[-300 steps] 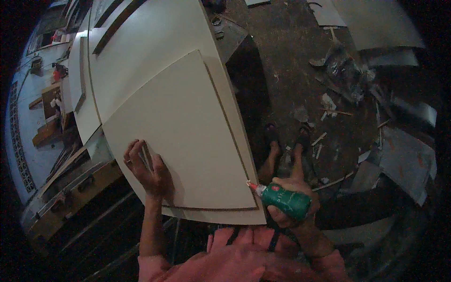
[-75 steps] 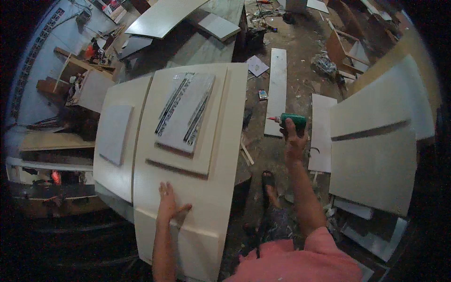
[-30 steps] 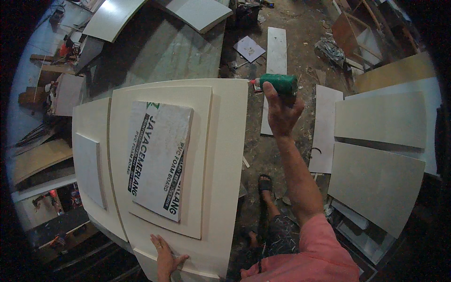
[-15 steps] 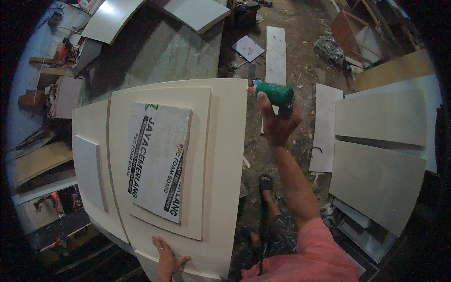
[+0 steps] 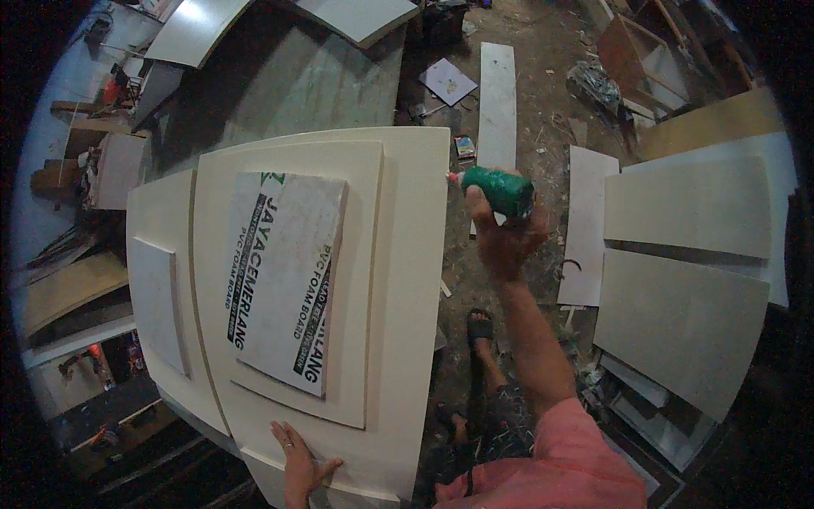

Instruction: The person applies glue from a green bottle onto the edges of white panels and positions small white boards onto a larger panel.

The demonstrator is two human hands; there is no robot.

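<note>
My right hand (image 5: 511,243) is wrapped round a green squeeze bottle (image 5: 498,192), tilted nearly on its side. Its reddish nozzle tip points left and is at the right edge of a large cream panel (image 5: 413,280); whether it touches the edge is hard to tell. On the near part of that panel lies my left hand (image 5: 297,462), fingers stretched out, a ring on one of them. A smaller cream panel (image 5: 363,254) rests on the large one, and a white printed foam board (image 5: 288,280) lies on top of both.
Left of the large panel is another cream panel (image 5: 161,212) bearing a small white board (image 5: 161,297). A grey-green tabletop (image 5: 339,93) extends beyond. On the littered floor are a long white strip (image 5: 498,102) and a small box (image 5: 464,147). Pale boards (image 5: 678,322) stand at the right.
My right hand has brought the bottle nearer to me along the panel's right edge. The small box on the floor now shows fully. My left hand stays in place on the panel.
</note>
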